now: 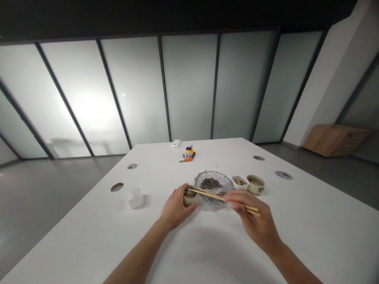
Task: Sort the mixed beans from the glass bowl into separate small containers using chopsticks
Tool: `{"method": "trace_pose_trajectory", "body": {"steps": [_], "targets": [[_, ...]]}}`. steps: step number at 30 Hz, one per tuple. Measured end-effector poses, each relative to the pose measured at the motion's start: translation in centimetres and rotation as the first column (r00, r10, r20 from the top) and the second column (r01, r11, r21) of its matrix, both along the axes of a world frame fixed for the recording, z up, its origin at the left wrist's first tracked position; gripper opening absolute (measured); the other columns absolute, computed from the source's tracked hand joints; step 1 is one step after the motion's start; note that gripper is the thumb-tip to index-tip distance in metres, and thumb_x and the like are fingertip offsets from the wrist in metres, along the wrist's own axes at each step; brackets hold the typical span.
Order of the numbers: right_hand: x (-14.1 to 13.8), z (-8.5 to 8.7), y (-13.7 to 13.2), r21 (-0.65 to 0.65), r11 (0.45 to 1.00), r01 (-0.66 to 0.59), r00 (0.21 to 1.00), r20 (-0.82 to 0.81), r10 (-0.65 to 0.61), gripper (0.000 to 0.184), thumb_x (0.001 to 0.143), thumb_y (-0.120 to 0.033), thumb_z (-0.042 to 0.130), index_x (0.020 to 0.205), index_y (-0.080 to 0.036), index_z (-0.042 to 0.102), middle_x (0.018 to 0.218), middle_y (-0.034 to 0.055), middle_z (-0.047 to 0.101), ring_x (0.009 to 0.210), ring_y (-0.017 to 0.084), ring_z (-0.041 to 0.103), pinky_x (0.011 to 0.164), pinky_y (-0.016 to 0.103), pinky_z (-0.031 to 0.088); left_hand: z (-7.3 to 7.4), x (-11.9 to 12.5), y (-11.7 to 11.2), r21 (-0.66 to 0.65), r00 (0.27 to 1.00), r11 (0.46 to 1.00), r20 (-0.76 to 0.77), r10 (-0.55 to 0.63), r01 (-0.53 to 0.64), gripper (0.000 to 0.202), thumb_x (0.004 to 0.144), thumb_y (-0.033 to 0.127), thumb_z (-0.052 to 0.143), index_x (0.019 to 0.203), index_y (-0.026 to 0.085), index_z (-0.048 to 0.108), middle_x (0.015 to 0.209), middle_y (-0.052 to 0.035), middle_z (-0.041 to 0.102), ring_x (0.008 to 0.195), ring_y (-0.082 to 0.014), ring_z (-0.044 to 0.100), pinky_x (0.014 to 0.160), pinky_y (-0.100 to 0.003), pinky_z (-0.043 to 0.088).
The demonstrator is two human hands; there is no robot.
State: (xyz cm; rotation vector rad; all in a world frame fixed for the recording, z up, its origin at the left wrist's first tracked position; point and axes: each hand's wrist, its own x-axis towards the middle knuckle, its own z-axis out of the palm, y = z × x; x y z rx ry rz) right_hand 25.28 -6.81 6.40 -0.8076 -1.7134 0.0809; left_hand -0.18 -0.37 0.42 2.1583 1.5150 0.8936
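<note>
Bowl [226, 182] on table [89, 236] between 2 cups [189, 201] [257, 188], toy vehicle [188, 152] behind, 1 tub [135, 201] left, 1 tub [240, 187] right

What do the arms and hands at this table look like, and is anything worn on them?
They're human: the left hand and right hand are bare, without gloves, cables or visible markings. The forearms show no sleeves, watch or bracelet.

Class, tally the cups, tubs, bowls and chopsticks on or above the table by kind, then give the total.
Beige cups: 2
White tubs: 2
Clear glass bowl: 1
Wooden chopsticks: 2
Total: 7
</note>
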Motion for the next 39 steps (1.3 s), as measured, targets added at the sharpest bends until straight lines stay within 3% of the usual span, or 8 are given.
{"method": "trace_pose_trajectory", "body": {"steps": [7, 17, 27, 34, 39], "targets": [[0.9, -0.1, 0.7, 0.024, 0.986, 0.168, 0.984, 0.059, -0.169, 0.023, 0.101, -0.036, 0.059, 0.085, -0.024, 0.071, 0.082, 0.0037, 0.075, 0.074, 0.019, 0.072, 0.067, 0.028, 0.057, -0.3, -0.2, 0.1, 0.004, 1.000, 1.000, -0.013, -0.006, 0.006, 0.070, 0.080, 0.035, 0.074, 0.144, 0.024, 0.047, 0.146, -0.0104, 0.059, 0.133, -0.0288, 0.056, 0.114, -0.043, 0.044], [0.3, -0.7, 0.8, -0.074, 0.990, 0.119, 0.984, 0.138, -0.108, 0.019, 0.100, -0.033, 0.061, 0.086, -0.023, 0.070, 0.083, 0.0033, 0.073, 0.075, 0.018, 0.072, 0.069, 0.026, 0.056, -0.3, 0.0, 0.1, 0.006, 1.000, 1.000, -0.003, -0.004, 0.004, 0.071, 0.080, 0.034, 0.075, 0.145, 0.023, 0.047, 0.149, -0.0113, 0.057, 0.136, -0.0293, 0.054, 0.115, -0.043, 0.043], [0.7, -1.3, 1.1, -0.038, 0.989, 0.143, 0.981, 0.141, -0.136, 0.015, 0.099, -0.029, 0.063, 0.089, -0.023, 0.072, 0.085, 0.0029, 0.074, 0.077, 0.018, 0.073, 0.068, 0.026, 0.056, -0.3, 0.0, 0.1, -0.006, 1.000, 1.000, -0.005, -0.008, 0.008, 0.071, 0.080, 0.034, 0.074, 0.145, 0.023, 0.046, 0.148, -0.0108, 0.057, 0.134, -0.0289, 0.055, 0.115, -0.043, 0.042], [0.9, -0.7, 1.0, 0.053, 0.980, 0.191, 0.978, 0.076, -0.194, 0.012, 0.098, -0.025, 0.064, 0.088, -0.022, 0.070, 0.083, 0.0026, 0.074, 0.074, 0.017, 0.072, 0.068, 0.026, 0.056, -0.1, -0.1, 0.1, -0.017, 1.000, 1.000, -0.017, -0.005, 0.005, 0.071, 0.081, 0.036, 0.073, 0.145, 0.022, 0.046, 0.148, -0.0117, 0.057, 0.134, -0.0290, 0.054, 0.115, -0.043, 0.042], [0.2, -0.3, 0.3, 0.050, 0.996, 0.071, 0.997, 0.040, -0.073, 0.012, 0.098, -0.022, 0.063, 0.091, -0.023, 0.072, 0.086, 0.0033, 0.075, 0.080, 0.018, 0.073, 0.072, 0.026, 0.057, 0.0, -0.1, 0.1, -0.016, 1.000, 1.000, -0.010, -0.009, 0.008, 0.070, 0.081, 0.035, 0.074, 0.144, 0.023, 0.047, 0.145, -0.0104, 0.059, 0.132, -0.0284, 0.056, 0.114, -0.042, 0.043]]}}
